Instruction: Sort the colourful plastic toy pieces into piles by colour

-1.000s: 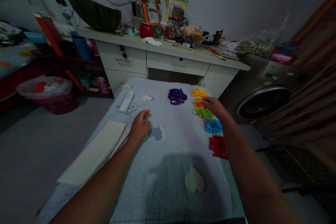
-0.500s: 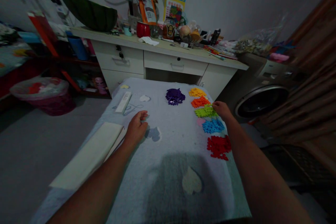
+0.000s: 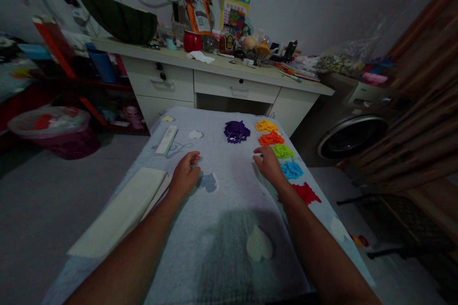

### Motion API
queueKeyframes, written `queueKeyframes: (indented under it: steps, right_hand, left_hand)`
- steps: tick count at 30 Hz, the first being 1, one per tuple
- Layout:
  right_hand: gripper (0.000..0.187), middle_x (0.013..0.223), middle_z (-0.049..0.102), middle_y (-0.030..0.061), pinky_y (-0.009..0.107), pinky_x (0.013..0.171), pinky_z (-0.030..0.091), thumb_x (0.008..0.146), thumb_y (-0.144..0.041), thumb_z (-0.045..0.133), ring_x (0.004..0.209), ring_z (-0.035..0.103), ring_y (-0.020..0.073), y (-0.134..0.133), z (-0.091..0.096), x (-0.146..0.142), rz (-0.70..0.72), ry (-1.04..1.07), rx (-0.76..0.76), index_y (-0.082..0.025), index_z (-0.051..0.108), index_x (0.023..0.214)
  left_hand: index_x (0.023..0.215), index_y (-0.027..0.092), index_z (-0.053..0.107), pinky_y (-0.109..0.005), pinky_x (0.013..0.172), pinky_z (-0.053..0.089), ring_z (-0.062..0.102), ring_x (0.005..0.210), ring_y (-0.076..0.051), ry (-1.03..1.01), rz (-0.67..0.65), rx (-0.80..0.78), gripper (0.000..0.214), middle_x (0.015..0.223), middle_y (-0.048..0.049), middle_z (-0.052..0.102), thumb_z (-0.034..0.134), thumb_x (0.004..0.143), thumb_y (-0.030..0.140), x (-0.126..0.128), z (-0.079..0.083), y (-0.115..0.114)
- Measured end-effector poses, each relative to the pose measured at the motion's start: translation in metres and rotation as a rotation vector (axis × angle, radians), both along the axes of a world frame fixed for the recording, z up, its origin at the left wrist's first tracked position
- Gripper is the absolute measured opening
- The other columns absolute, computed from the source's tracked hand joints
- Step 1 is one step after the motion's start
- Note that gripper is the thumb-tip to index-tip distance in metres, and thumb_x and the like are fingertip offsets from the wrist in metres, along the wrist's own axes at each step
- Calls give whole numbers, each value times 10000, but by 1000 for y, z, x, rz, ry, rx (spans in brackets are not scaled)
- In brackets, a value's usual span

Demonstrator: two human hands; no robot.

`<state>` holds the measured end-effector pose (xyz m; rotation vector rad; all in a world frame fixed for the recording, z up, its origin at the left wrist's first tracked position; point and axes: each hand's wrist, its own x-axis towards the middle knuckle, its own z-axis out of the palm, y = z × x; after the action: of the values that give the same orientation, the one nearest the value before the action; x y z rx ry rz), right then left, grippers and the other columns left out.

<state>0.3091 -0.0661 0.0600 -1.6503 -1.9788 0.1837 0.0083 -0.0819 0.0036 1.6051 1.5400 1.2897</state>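
Observation:
My left hand [image 3: 186,171] hovers over the left half of a table covered with a pale blue cloth [image 3: 222,209], its thumb and fingers apart and nothing in them. Near the right side, my right hand [image 3: 268,164] is open, just left of a lime-green pile [image 3: 283,151] of small pieces. In a column there lie yellow [image 3: 265,126], orange [image 3: 271,138], blue [image 3: 291,170] and red [image 3: 307,194] piles, the blue and red partly hidden by my right arm. A dark purple pile [image 3: 236,132] sits apart, farther back in the middle.
A narrow white box [image 3: 166,140] and a cream folded slab [image 3: 121,209] lie along the left edge. Behind stands a white desk [image 3: 157,74] crowded with jars and a red mug [image 3: 192,41]. A washing machine [image 3: 343,124] is at right, a pink bin [image 3: 57,136] at left.
My right hand has come away from the lime-green pile and moved left, with its fingers now apart. My left hand has stayed nearly still.

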Motion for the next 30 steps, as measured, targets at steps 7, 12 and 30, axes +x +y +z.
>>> queueKeyframes:
  steps: [7,12,30]
  right_hand:
    - [280,1198,578,107,404,965,386,898,-333,604,1110,490,260,-48,-27,-67,121,-204,-111,-198,637,1142]
    - [291,1227,573,109,404,978,379,916,-323,577,1131,476,263,-52,-31,-69,73,-232,-64,-202,620,1177]
    - [287,1106,673,115,413,959,448,902,-374,522,1044,602,244,-77,13,41,-42,60,70,-183,660,1067]
  left_hand:
    - [1165,205,571,-412,925,504,609,976,-215,35,-35,-14,497,1080,-73,660,494,677,153,0,-3,2]
    - [1153,192,573,-404,916,508,613,969,-218,58,-54,-28,489,1073,-77,664,488,673,160,1,-1,2]
    - [1129,197,586,-394,887,513,633,934,-218,158,-99,-42,445,1070,-79,686,493,695,166,1,4,0]
